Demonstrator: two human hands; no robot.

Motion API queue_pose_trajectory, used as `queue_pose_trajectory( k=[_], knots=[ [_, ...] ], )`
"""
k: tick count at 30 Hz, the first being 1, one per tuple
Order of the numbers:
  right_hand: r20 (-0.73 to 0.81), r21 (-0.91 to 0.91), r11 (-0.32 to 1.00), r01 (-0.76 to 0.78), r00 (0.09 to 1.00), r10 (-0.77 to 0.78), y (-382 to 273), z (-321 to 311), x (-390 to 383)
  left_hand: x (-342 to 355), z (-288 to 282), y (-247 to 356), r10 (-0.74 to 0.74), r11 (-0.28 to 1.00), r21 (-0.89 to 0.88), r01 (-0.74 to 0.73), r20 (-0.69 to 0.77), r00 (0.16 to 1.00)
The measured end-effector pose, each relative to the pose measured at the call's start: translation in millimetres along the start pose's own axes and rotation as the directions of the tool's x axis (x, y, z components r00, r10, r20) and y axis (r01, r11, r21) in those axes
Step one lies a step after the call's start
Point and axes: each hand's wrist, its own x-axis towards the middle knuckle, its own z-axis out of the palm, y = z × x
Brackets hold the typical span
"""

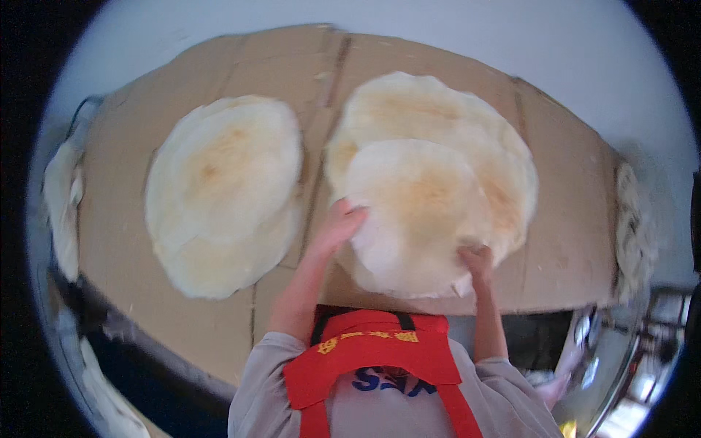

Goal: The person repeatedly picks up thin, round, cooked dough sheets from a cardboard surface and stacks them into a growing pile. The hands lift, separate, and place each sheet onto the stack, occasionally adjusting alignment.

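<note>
A large, thin round flatbread (409, 204) with a browned middle lies slanted over the front of the right-hand pile. My left hand (342, 223) grips its left edge, thumb on top. On its lower right edge, my right hand (476, 259) is closed, slightly blurred. Behind and beneath spreads the pile of flatbreads (416, 106), pale with toasted patches. A second pile of overlapping flatbreads (226, 164) sits to the left, apart from both hands. Brown cardboard (573, 212) lies under both piles.
Crumpled pale cloth hangs at the left end (64, 204) and another cloth (634, 226) at the right end of the cardboard. A light wall (540, 40) rises behind. The cardboard's near edge meets my red apron (376, 358).
</note>
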Motion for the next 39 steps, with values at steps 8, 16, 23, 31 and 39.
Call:
queue_pose_trajectory(
  k=[8, 16, 23, 31, 39],
  knots=[
    [0.279, 0.432, 0.832, 0.347, 0.826, -0.489, -213, 155, -16, -133, -198, 111, 0.270, 0.962, 0.148, -0.229, -0.633, 0.725],
    [0.719, 0.169, 0.955, 0.245, 0.632, -0.290, -263, 360, -41, -251, -338, 34, -0.019, 0.986, 0.063, 0.156, -0.880, 0.475],
    [0.057, -0.143, 0.797, 0.587, 0.809, -0.585, -212, 119, 69, -255, -296, 25, 0.350, 0.871, 0.454, 0.188, -0.842, 0.411],
    [-0.020, -0.785, 0.471, 0.403, 0.743, -0.669, -93, 23, 97, -39, -73, 42, 0.452, 0.764, 0.555, -0.329, -0.097, 0.887],
    [0.192, -0.481, 0.688, 0.543, 0.831, -0.522, -145, 4, 49, 68, -24, 7, 0.450, 0.654, 0.681, -0.329, 0.000, 0.893]
  ],
)
